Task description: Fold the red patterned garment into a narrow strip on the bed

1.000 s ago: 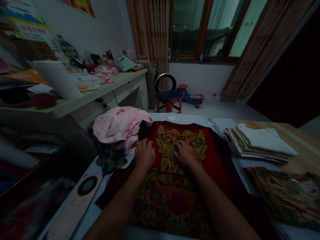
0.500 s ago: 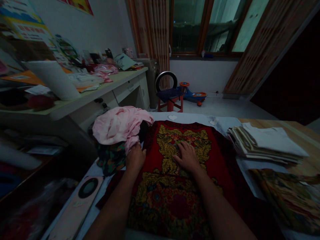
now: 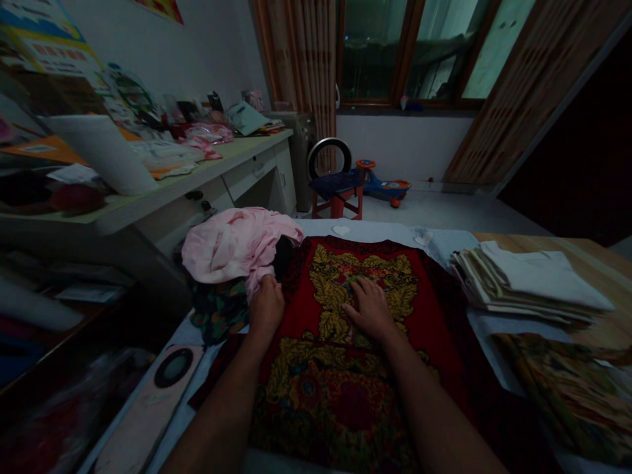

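Observation:
A red cloth with a gold and dark pattern [image 3: 340, 368] lies spread on a pale sheet over the table. My right hand [image 3: 370, 309] rests flat on its gold motif, with the fingers slightly apart. My left hand [image 3: 266, 306] sits at the cloth's left edge, with curled fingers touching the lower tip of a crumpled pink cloth [image 3: 237, 247]. Whether it pinches anything is hidden. A dark floral cloth [image 3: 217, 309] lies under the pink one, just left of that hand.
A stack of folded white and beige cloths [image 3: 528, 283] and a folded patterned cloth [image 3: 567, 395] lie to the right. A cluttered white desk [image 3: 207, 164] runs along the left. Beyond the table stand a small red stool [image 3: 336, 197] and a ride-on toy [image 3: 382, 184].
My left hand has moved left across the red cloth to its edge, next to the pink cloth. My right hand has stayed on the gold motif, and the view has shifted slightly.

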Tool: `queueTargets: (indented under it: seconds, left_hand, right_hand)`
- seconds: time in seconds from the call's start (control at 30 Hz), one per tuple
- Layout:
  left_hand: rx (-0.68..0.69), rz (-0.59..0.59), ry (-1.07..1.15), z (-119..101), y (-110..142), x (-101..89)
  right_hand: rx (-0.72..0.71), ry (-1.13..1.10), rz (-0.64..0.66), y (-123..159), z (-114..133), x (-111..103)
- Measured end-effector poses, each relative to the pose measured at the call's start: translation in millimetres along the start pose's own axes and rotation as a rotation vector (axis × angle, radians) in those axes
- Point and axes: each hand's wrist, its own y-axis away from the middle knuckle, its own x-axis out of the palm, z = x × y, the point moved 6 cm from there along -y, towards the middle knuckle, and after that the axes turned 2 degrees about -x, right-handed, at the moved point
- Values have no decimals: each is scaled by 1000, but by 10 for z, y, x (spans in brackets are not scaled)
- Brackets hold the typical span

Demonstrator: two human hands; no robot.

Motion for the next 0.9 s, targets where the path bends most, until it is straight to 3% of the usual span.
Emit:
queueTargets:
  seconds: [0.47, 0.8, 0.9]
  left_hand:
    - [-43, 290, 47, 182, -87, 138]
    - [-94, 81, 371, 212, -147, 164]
    - [-107, 113, 402, 210, -138, 204]
  right_hand:
    - [-9, -8, -3, -2, 4, -5]
    - [-3, -6, 1, -1, 0, -11]
    - [-1, -7, -1, 1, -1, -15]
